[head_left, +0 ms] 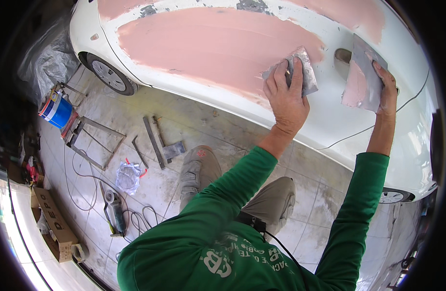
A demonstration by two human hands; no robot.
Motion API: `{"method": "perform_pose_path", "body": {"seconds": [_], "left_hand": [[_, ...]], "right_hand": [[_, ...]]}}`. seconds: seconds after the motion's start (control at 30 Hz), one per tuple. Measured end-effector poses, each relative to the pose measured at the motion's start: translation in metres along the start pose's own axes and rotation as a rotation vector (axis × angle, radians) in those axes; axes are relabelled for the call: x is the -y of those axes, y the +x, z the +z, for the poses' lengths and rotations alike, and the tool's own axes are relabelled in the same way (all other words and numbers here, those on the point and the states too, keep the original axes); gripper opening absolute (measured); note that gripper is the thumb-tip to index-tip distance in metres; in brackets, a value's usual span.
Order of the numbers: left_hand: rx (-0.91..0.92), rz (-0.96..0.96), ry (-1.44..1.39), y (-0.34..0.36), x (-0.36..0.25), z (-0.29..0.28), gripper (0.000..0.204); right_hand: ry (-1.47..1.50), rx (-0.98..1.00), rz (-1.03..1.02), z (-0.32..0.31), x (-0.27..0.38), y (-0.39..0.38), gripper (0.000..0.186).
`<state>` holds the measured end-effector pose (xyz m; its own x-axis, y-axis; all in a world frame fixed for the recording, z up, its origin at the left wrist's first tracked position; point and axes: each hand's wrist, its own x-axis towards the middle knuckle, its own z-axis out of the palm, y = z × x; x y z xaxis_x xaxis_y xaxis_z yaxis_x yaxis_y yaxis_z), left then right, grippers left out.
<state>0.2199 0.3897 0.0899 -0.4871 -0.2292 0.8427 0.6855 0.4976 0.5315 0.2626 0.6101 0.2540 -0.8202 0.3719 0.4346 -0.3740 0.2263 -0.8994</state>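
Note:
My left hand (pixel 287 97) grips a grey metal spreader (pixel 308 75), its fingers spread over the blade. The spreader lies against the car's side, at the right end of a broad pink body filler patch (pixel 208 48). Farther right, my right hand (pixel 387 87) holds a flat grey putty plate (pixel 369 56), with the thumb on its face and the other fingers mostly hidden. A lump of pink filler (pixel 355 85) sits on that plate. Just beside it shows a door handle (pixel 342 56) on the white car (pixel 325 114).
On the tiled floor (pixel 305 208) are a metal stand (pixel 94 153), a blue tin (pixel 58 111), metal bars (pixel 153 143), an angle grinder (pixel 117 211) with its cord, and a crumpled plastic bag (pixel 128 178). A cardboard box (pixel 53 225) stands at the lower left.

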Motion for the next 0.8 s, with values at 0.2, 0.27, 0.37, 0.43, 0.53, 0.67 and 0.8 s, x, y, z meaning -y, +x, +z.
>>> {"method": "perform_pose_path", "body": {"seconds": [0.2, 0.27, 0.37, 0.43, 0.53, 0.67, 0.8], "left_hand": [[0.161, 0.042, -0.131, -0.025, -0.028, -0.001, 0.076], [0.359, 0.036, -0.231, -0.029, -0.016, -0.020, 0.071], [0.442, -0.032, -0.475, -0.023, 0.041, -0.072, 0.060], [0.347, -0.326, -0.625, 0.002, 0.105, -0.118, 0.046], [0.036, -0.782, -0.801, 0.046, 0.271, -0.179, 0.020], [-0.289, -0.786, -0.585, 0.115, 0.414, -0.247, 0.027], [-0.288, -0.852, -0.432, 0.166, 0.485, -0.275, 0.029]], "right_hand": [[-0.008, -0.019, 0.001, 0.000, -0.007, 0.008, 0.041], [0.015, -0.039, -0.012, 0.000, -0.012, 0.012, 0.045], [-0.036, -0.023, 0.011, -0.026, -0.016, 0.012, 0.054], [-0.056, -0.035, -0.002, -0.040, -0.019, 0.012, 0.052], [-0.051, 0.066, 0.025, -0.054, -0.016, 0.019, 0.054], [-0.096, 0.016, 0.038, -0.048, -0.018, 0.028, 0.059], [-0.071, -0.025, 0.082, -0.062, -0.022, 0.031, 0.064]]}}
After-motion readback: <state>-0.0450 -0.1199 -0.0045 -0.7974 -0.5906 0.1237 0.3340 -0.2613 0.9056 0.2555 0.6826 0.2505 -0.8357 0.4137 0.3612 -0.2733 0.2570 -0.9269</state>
